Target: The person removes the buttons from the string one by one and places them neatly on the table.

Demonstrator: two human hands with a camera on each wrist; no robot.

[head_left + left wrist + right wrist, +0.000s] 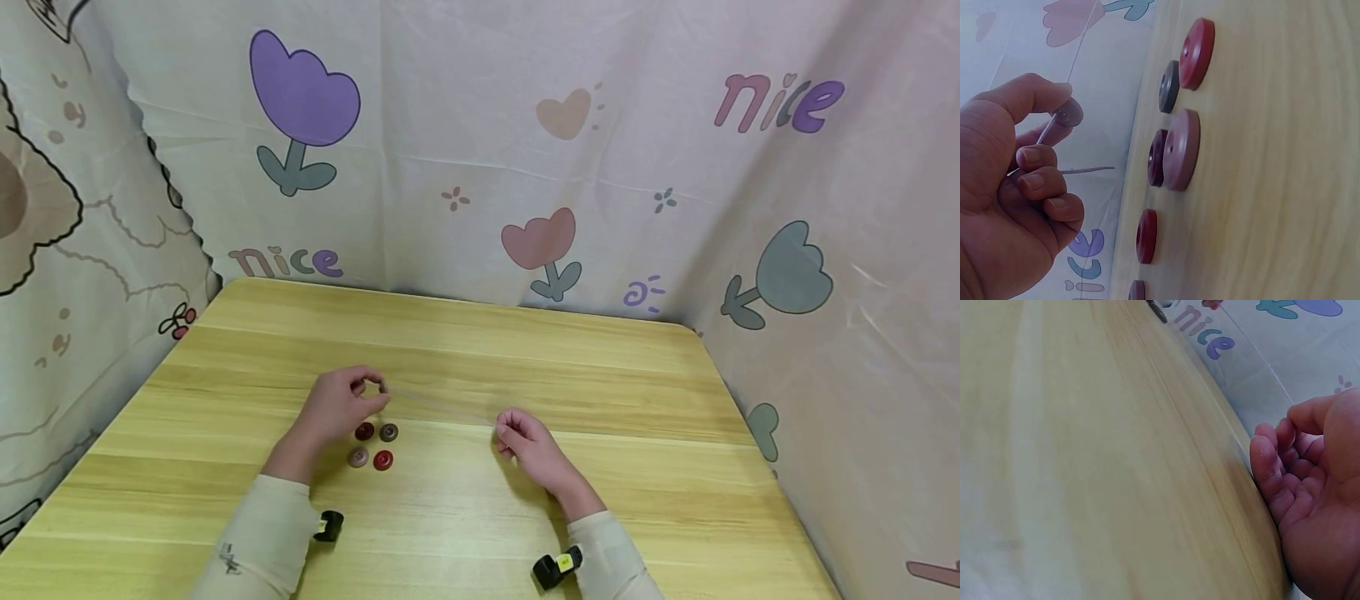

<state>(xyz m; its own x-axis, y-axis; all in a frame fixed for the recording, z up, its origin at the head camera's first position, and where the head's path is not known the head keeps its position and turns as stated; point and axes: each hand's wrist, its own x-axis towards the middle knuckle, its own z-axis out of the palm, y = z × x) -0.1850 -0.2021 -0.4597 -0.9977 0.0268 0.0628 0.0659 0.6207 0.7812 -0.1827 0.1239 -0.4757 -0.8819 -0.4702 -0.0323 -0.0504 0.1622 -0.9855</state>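
Note:
Thumb and index finger of my left hand point(337, 410) pinch a grey button point(1071, 112) above the table. A thin light thread point(1260, 356) passes through the button and runs taut to my right hand point(534, 448), whose thumb and index fingertip pinch it. In the left wrist view a short thread tail point(1088, 169) sticks out past the curled left fingers. Below the left hand lie a bright red button point(383, 460), a pinkish button point(358, 457), a dark red button point(364, 431) and a grey-brown button point(388, 432).
More buttons, such as a red one point(1146, 236), lie in the left wrist view, hidden behind the left hand from the head. The wooden table point(465, 517) ends against a printed curtain point(450, 108) at the back. Black wrist cameras point(330, 526) hang beside the sleeves.

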